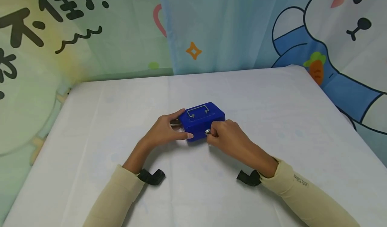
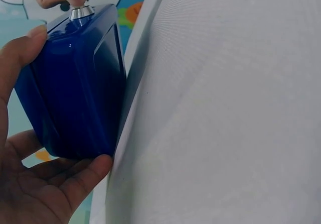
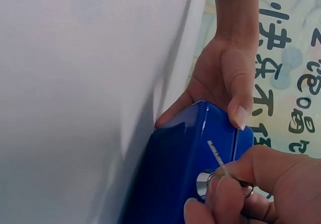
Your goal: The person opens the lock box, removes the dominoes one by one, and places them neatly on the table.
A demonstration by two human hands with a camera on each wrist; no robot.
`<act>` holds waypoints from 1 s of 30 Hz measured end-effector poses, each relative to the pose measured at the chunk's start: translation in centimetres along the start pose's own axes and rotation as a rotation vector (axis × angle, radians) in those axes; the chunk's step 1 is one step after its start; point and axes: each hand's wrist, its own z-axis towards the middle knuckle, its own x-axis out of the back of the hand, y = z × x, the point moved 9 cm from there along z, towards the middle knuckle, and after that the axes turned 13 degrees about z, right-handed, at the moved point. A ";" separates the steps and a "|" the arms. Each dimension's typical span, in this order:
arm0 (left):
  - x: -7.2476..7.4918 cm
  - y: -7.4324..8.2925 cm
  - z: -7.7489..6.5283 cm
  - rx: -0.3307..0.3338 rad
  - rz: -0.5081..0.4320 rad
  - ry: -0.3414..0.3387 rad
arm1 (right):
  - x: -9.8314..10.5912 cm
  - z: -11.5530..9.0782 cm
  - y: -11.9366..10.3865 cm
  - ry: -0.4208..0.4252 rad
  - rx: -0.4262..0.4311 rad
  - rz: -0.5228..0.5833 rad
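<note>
Tabletop draped in white cloth [image 1: 90,136] is bearing a glossy blue, rectangular, metal-looking box [image 1: 198,126] between two hands.
The box is resting near the middle of the cloth, its lock side facing nearward, probably for easy reach. The left hand [image 1: 164,129] is spanning wide around its left end, thumb in front and fingers toward the back, apparently gripping it to keep it from turning. The right hand [image 1: 228,134] is pinching narrowly at the round silver lock [image 3: 201,185], holding a thin, toothed, silver metal key [image 3: 215,152] whose blade is jutting past the fingertips, likely for fine control. Its fingers are hiding whether anything is sitting in the lock.
</note>
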 end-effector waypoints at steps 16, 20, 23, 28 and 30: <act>0.1 0.2 -0.2 0.005 0.039 0.000 | -1.7 -1.9 4.8 -0.023 -0.296 0.548; 0.1 0.2 -0.2 -0.002 0.046 0.000 | -2.4 -2.2 5.8 -0.066 -0.386 0.730; 0.1 0.2 -0.2 -0.001 0.048 -0.002 | -2.9 -2.5 6.1 -0.104 -0.434 0.859; 0.0 0.2 -0.2 0.005 0.066 -0.008 | -3.7 -3.1 6.3 -0.174 -0.497 1.018; 0.0 0.3 -0.2 0.005 0.082 -0.010 | -4.2 -3.3 6.5 -0.194 -0.527 1.068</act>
